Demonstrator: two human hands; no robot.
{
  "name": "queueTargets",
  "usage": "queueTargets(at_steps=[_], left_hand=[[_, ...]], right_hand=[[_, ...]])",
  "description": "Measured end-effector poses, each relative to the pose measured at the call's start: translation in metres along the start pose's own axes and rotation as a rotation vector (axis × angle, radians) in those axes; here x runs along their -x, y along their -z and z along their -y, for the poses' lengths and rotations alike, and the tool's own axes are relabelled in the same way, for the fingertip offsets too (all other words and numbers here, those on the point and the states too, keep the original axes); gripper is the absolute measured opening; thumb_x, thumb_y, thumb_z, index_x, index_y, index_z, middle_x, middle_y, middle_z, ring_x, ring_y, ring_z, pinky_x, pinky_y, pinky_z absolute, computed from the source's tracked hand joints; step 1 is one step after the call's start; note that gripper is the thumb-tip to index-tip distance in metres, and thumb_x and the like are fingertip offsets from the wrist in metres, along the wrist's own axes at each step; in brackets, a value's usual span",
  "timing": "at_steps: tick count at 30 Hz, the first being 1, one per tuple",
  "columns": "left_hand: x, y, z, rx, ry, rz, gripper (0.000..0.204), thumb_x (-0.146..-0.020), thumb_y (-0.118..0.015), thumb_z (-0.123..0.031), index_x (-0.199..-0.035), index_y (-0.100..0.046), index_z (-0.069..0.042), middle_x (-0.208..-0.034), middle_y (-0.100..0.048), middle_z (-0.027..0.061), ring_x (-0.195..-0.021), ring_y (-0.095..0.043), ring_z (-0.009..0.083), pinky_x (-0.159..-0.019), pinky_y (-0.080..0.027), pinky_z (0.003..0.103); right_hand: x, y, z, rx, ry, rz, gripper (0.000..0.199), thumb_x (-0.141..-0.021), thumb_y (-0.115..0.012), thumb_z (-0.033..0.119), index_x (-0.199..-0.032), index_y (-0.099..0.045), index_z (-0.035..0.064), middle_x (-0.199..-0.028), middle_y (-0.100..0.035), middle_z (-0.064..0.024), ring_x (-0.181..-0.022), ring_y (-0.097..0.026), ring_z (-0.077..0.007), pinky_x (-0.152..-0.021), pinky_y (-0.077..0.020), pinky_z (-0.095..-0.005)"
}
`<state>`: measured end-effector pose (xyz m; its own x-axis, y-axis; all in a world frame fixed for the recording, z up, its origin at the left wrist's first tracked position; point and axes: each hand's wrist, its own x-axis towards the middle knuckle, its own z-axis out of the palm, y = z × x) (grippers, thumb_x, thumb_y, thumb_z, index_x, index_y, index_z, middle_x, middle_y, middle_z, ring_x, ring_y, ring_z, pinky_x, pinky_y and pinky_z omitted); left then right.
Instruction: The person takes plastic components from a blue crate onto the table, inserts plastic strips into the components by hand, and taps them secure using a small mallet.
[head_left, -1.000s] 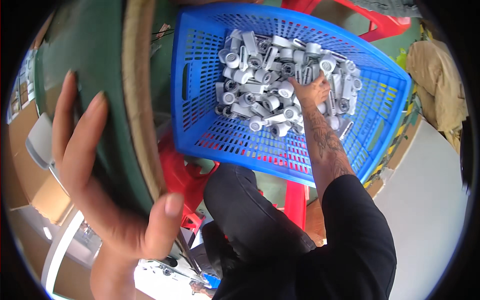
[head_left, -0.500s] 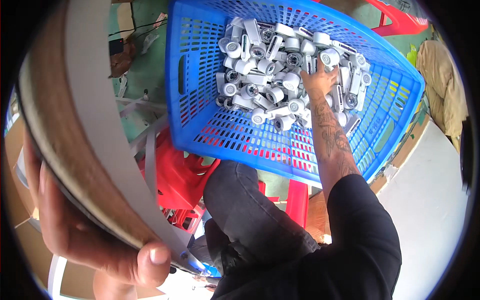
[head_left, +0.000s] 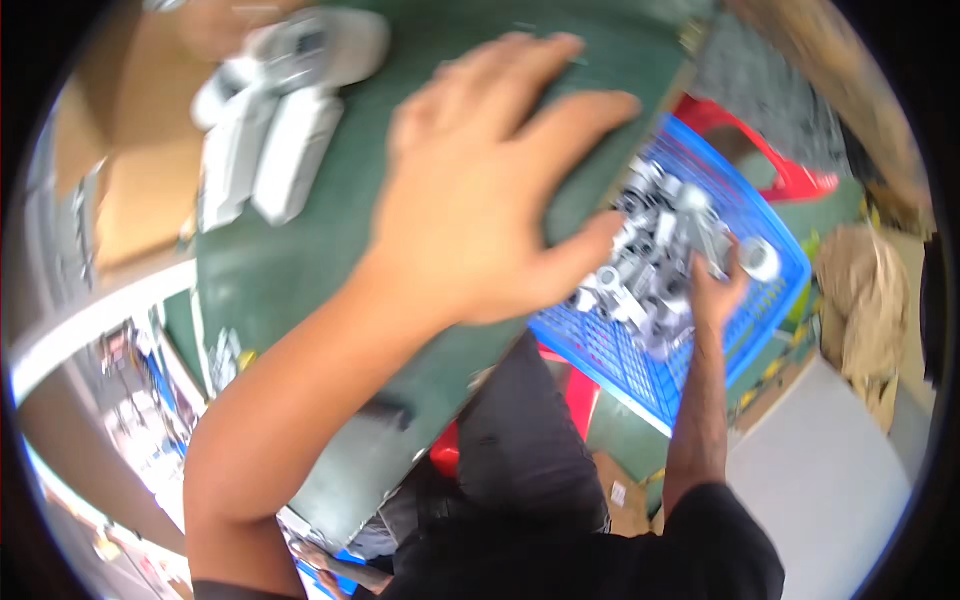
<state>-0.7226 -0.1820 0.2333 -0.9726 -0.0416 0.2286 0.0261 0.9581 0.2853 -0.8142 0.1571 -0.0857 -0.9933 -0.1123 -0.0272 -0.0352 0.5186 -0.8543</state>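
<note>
Head view looks down on a blue basket (head_left: 770, 330) at about 3 o'clock in the picture, its walls and floor pierced with small holes. It is heaped with pale grey plastic fittings (head_left: 655, 260), short tube-like pieces with round open ends, lying at all angles. The basket's near-left part is covered by the left hand and by the green worktop (head_left: 290, 270), so only its right half shows.

The right hand (head_left: 718, 290) reaches into the heap from 5 o'clock, the forearm running up from a black sleeve (head_left: 700, 545). Its fingers are buried among the fittings and seem curled around some of them, but which piece they grip cannot be made out. One fitting with a wide round mouth (head_left: 760, 258) lies just beside the hand at 2 o'clock of it.

The left hand (head_left: 480, 190) fills the middle of the picture, fingers spread and palm down, resting flat on the green worktop; the thumb points toward the basket. It holds nothing that can be seen. The hand is blurred by motion.

At 11 o'clock on the worktop lies a cluster of larger white and grey plastic parts (head_left: 280, 120), too blurred to tell their shape. Red plastic furniture (head_left: 790, 170) shows beyond the basket at 2 o'clock, partly cut off. The person's dark trousers (head_left: 520, 440) sit below the basket at 6 o'clock.
</note>
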Motion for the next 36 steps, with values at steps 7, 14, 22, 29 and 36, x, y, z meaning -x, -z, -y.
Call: queueTargets(at_steps=[7,14,22,29,36], left_hand=[[0.004,-0.019,-0.002,0.098,-0.01,-0.223,0.065,-0.082,-0.081,-0.046,-0.142,-0.066,-0.023,-0.158,-0.055,0.0167,-0.152,-0.045,0.0413,-0.122,-0.036,0.06],[0.021,-0.032,0.023,0.004,-0.063,-0.182,0.067,-0.084,-0.08,-0.043,-0.145,-0.067,-0.021,-0.159,-0.056,0.0153,-0.151,-0.048,0.0353,-0.125,-0.035,0.059],[0.011,-0.016,0.002,0.179,-0.027,-0.204,0.065,-0.082,-0.083,-0.045,-0.139,-0.069,-0.017,-0.161,-0.055,0.018,-0.154,-0.044,0.0385,-0.126,-0.032,0.058],[0.008,-0.002,0.016,0.069,-0.061,-0.145,0.062,-0.083,-0.084,-0.043,-0.136,-0.07,-0.014,-0.153,-0.062,0.0194,-0.143,-0.056,0.0429,-0.119,-0.041,0.057],[-0.006,-0.013,-0.009,-0.005,-0.041,0.007,0.065,-0.085,-0.082,-0.036,-0.144,-0.067,-0.013,-0.16,-0.056,0.0195,-0.148,-0.051,0.0429,-0.122,-0.037,0.053]], right_hand=[[0.016,0.126,0.302,-0.26,0.52,-0.228,0.069,-0.089,-0.072,-0.013,-0.154,-0.051,-0.0085,-0.145,-0.065,-0.0245,-0.125,-0.071,-0.0401,-0.109,-0.0597,-0.0489],[0.056,0.02,0.501,-0.168,1.237,0.45,0.062,-0.073,-0.081,0.001,-0.134,-0.08,0.014,-0.118,-0.081,-0.0071,-0.113,-0.076,-0.0204,-0.1,-0.0592,-0.0367],[0.104,-0.129,0.571,0.441,1.397,0.974,0.048,-0.071,-0.095,0.026,-0.118,-0.085,0.025,-0.127,-0.067,-0.0148,-0.126,-0.066,-0.0343,-0.097,-0.0615,-0.0451],[0.118,-0.128,0.544,-0.201,1.464,0.583,0.011,-0.086,-0.075,0.025,-0.091,-0.081,0.0182,-0.085,-0.075,-0.005,-0.083,-0.075,-0.0284,-0.077,-0.0566,-0.043],[0.032,-0.016,0.198,-0.516,0.315,0.086,0.021,-0.09,-0.083,0.011,-0.108,-0.075,0.0038,-0.088,-0.076,-0.0091,-0.078,-0.073,-0.0219,-0.072,-0.056,-0.0375]])
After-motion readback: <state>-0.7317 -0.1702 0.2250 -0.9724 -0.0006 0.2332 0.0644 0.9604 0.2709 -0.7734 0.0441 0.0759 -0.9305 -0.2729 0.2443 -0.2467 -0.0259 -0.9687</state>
